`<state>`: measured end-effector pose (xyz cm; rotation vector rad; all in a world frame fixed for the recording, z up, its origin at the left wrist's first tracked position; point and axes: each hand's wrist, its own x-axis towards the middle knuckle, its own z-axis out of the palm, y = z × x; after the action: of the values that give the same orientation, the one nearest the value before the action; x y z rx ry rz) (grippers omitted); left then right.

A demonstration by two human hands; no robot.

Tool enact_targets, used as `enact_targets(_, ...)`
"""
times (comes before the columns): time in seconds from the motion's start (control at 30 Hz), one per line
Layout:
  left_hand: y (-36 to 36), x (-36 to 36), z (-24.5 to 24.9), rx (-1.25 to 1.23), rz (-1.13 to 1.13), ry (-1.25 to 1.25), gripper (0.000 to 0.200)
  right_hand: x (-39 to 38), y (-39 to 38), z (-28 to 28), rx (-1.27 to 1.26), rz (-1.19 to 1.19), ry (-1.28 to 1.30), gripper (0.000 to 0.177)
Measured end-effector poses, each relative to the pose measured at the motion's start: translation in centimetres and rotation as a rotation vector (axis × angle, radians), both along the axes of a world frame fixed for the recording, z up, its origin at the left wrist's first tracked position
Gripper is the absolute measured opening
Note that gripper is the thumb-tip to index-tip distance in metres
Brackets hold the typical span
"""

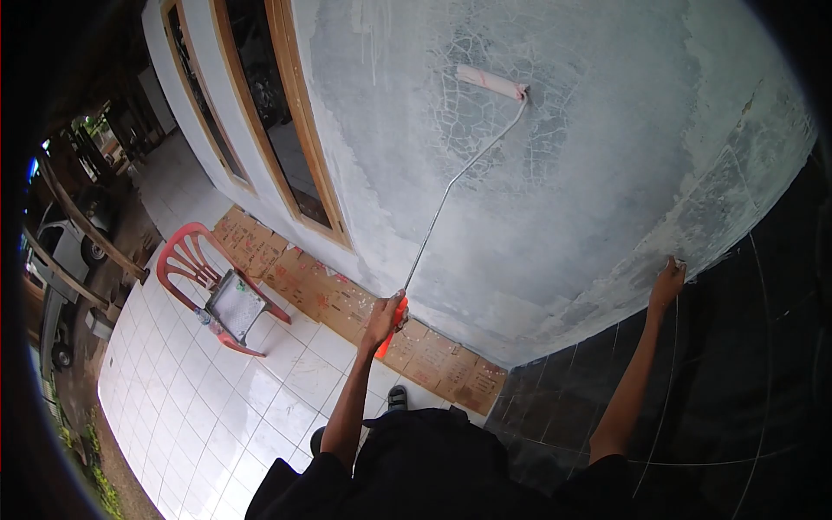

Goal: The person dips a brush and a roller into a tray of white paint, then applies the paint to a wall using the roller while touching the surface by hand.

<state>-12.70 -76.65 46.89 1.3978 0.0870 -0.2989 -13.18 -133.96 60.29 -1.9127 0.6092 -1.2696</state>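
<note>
A paint roller (491,82) with a pale, pink-streaked sleeve rests against the grey, crackled wall (598,165). Its long bent metal rod runs down to an orange handle (392,334), which my left hand (383,321) grips with wrapped fingers. Out to the right, my right hand (668,282) is closed at the lower edge of the wall, where it meets the black tiles. Something small and dark shows at its fingertips, too small to name.
A red plastic chair (195,251) holds a paint-smeared tray (236,305) at the left. Flattened cardboard (329,299) lies along the wall's foot on white tiles (251,403). Wood-framed windows (282,121) stand upper left, black tiles (598,381) at right, and a vehicle (65,251) outside at far left.
</note>
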Motion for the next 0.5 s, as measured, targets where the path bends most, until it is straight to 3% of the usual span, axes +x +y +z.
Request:
enact_targets(0.07,-0.8,0.9,1.7,-0.034,-0.012,-0.046,0.047,0.3,-0.5,-0.3,-0.043,-0.029,-0.03,0.031)
enact_targets(0.13,-0.7,0.5,0.4,0.0,-0.015,-0.051,0.047,-0.3,0.2,0.3,-0.041,-0.021,0.008,0.031)
enact_targets(0.33,2.6,-4.9,-10.5,0.081,0.003,0.116,0.05,0.1,-0.8,-0.8,0.005,0.013,-0.004,0.03)
enact_targets(0.5,4.9,-10.7,-15.3,0.244,0.053,0.262,0.053,0.2,-0.7,-0.7,0.041,0.007,0.007,0.031)
